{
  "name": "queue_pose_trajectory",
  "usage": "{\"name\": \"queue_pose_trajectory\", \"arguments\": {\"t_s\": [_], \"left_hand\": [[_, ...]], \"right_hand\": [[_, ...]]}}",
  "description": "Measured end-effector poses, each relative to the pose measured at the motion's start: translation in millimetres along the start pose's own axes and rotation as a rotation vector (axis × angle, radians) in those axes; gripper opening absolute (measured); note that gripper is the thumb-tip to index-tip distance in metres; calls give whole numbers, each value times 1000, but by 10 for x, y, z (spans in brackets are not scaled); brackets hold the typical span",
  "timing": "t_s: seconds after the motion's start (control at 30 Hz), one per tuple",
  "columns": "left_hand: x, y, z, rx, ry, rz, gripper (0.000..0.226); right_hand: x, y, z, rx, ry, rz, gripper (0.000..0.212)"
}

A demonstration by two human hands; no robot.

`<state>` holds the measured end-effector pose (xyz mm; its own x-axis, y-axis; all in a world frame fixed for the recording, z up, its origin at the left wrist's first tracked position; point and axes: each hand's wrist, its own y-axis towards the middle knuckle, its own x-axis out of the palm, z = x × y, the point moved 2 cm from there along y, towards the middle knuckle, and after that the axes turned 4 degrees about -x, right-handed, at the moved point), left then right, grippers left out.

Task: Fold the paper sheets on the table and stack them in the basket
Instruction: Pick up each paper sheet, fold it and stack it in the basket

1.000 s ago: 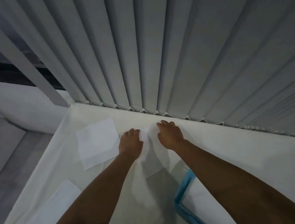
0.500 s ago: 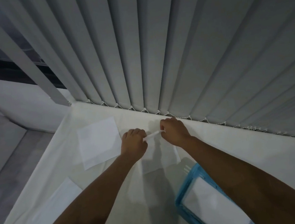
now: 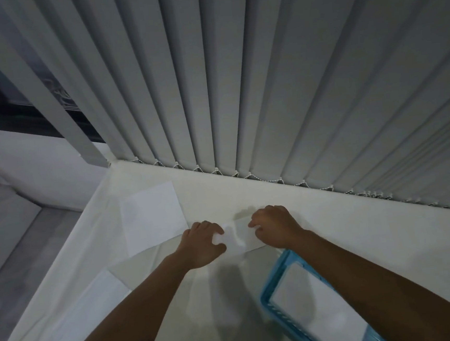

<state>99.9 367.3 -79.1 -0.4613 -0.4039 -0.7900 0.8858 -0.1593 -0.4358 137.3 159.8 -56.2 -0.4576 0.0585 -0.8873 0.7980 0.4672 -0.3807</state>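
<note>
A folded white paper sheet [image 3: 238, 237] lies on the white table [image 3: 346, 227] between my hands. My left hand [image 3: 201, 244] grips its left end with thumb and fingers. My right hand [image 3: 276, 227] presses down on its right end, fingers curled. An unfolded white sheet [image 3: 151, 217] lies flat to the left, and another sheet [image 3: 87, 315] lies nearer me at the lower left. A blue plastic basket [image 3: 268, 300] sits at the lower right, under my right forearm, with white folded paper [image 3: 317, 303] inside.
Grey vertical blinds [image 3: 237, 74] hang along the table's far edge, their bead chain touching the tabletop. The table's left edge drops to a grey floor [image 3: 17, 264] beside a white wall.
The sheet's far edge was lifted and brought toward me, and the paper now lies folded flat under both hands. The view has tilted, showing more of the basket.
</note>
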Motion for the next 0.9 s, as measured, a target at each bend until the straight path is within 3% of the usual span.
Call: {"name": "queue_pose_trajectory", "arguments": {"t_s": [0.13, 0.23, 0.47, 0.57, 0.67, 0.8, 0.9], "left_hand": [[63, 153, 106, -27, -7, 194, 37], [104, 254, 221, -88, 68, 236, 38], [2, 428, 292, -154, 153, 87, 26], [-67, 374, 339, -150, 169, 92, 23], [-140, 264, 349, -220, -159, 82, 10], [-272, 6, 479, -282, -643, 145, 13], [-246, -251, 665, -335, -1133, 121, 14]], "right_hand": [[209, 23, -154, -2, -82, -59, 51], [262, -17, -192, 23, -134, -45, 53], [170, -117, 61, 171, -111, -52, 53], [88, -253, 32, 201, 13, 124, 46], [1, -480, -88, 224, 160, 347, 35], [12, -852, -287, 261, 325, 483, 25], [72, -1148, -463, 287, 503, 591, 19]]}}
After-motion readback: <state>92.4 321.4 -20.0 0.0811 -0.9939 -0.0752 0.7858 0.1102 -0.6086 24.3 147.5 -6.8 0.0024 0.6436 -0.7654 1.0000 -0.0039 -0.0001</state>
